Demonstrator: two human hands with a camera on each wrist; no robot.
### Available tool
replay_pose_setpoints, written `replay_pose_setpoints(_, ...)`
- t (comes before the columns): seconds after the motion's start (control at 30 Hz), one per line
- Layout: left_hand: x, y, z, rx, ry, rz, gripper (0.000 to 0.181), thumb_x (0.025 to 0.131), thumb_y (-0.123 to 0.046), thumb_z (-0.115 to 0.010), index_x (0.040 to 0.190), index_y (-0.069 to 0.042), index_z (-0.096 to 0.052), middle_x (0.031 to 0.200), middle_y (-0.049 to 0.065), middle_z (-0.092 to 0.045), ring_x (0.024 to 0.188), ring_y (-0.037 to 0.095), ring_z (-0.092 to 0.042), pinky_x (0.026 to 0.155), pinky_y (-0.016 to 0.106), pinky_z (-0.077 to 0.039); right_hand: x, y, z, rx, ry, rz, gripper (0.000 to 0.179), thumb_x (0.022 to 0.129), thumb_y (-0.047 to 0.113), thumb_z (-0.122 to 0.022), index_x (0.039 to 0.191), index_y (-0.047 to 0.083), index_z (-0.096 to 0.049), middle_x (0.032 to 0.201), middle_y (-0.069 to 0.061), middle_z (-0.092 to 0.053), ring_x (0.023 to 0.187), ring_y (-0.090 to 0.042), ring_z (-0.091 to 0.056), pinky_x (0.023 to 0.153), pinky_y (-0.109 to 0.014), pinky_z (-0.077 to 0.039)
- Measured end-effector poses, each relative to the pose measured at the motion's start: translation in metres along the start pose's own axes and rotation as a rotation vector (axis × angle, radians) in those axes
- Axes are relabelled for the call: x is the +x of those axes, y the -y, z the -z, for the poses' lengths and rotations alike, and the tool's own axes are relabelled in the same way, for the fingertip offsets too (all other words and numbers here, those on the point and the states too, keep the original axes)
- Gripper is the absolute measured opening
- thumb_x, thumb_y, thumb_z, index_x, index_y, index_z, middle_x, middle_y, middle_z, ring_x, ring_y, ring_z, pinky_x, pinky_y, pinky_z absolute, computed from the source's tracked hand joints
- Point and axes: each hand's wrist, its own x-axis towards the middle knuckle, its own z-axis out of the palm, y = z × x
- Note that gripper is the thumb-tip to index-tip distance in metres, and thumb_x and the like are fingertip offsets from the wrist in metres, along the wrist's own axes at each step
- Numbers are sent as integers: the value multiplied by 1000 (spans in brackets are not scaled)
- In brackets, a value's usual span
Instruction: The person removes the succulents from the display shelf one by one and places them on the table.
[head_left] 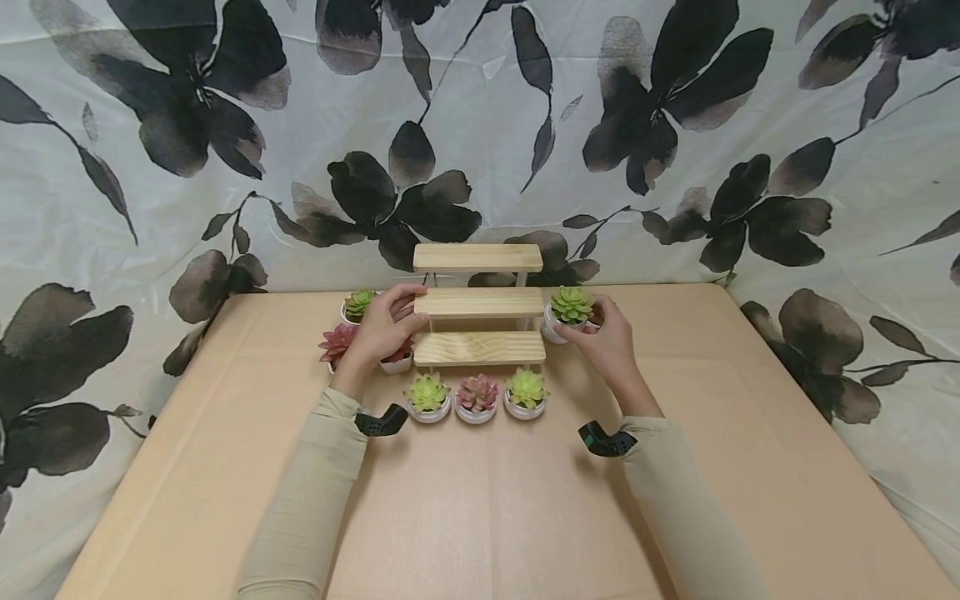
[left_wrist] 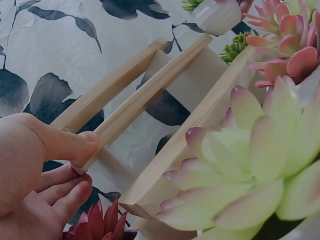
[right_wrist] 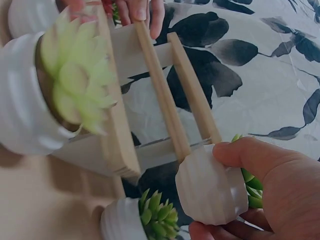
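Note:
A three-tier wooden shelf stand [head_left: 478,302] with pale planks and whitish supports stands at the table's back middle. My left hand [head_left: 386,329] grips the left end of its middle plank [left_wrist: 150,97], thumb on top and fingers underneath. With my right hand [head_left: 607,342] I hold a green potted succulent [head_left: 572,307] by its white ribbed pot [right_wrist: 207,187], at the right end of that plank. In the right wrist view, the pot overlaps the plank's end. Another green succulent [right_wrist: 160,215] in a white pot sits below it, mostly hidden from the head view.
In front of the stand, a row holds a green succulent [head_left: 427,393], a pink succulent [head_left: 477,393] and another green succulent [head_left: 526,389]. Around my left hand are a green plant [head_left: 359,302] and red succulents [head_left: 337,342]. A floral cloth [head_left: 480,100] hangs behind the table [head_left: 480,508].

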Motion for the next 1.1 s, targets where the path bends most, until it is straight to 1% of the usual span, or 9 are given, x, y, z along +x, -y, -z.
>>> replay_pose_setpoints(0.17,-1,0,-1,7,-2,12,44,92,0,-59,135,4,-48,145,24,-45,138,34,-42,117,47,-34,-4,-9,1,-23,21,-25,65,80,20,-78,134,3,-45,134,-18,-52,125,-32,-52,102,-42,-51)
replay_pose_setpoints(0.4,-1,1,0,8,-4,17,45,93,0,-59,135,4,-48,146,24,-44,139,34,-41,118,46,-33,-10,-24,1,-84,48,-79,69,78,28,-80,134,6,-44,129,-18,-55,113,-33,-58,96,-43,-53)
replay_pose_setpoints(0.57,-1,1,0,2,0,8,45,93,0,-59,135,4,-48,146,24,-44,139,34,-41,118,46,-33,-14,-38,0,-59,75,-108,72,78,28,-80,136,8,-43,133,-18,-52,117,-35,-58,98,-44,-53)
replay_pose_setpoints(0.73,0,1,-1,7,-2,11,44,93,0,-59,135,4,-48,146,24,-44,139,34,-41,118,46,-33,-19,-49,1,-48,86,-96,71,78,24,-81,136,8,-43,133,-18,-52,119,-35,-58,99,-45,-53)
replay_pose_setpoints(0.87,-1,0,0,5,-5,14,44,93,0,-59,135,3,-49,146,24,-44,139,34,-41,118,47,-33,-21,-55,2,-73,103,-89,73,78,26,-81,137,8,-43,133,-20,-53,118,-36,-59,99,-44,-53)
replay_pose_setpoints(1.1,-1,0,0,12,-8,25,44,93,-1,-59,135,2,-48,146,23,-44,139,34,-41,117,46,-34,-24,-65,1,-112,144,-124,74,76,28,-81,137,8,-42,133,-21,-53,117,-35,-58,99,-45,-53)
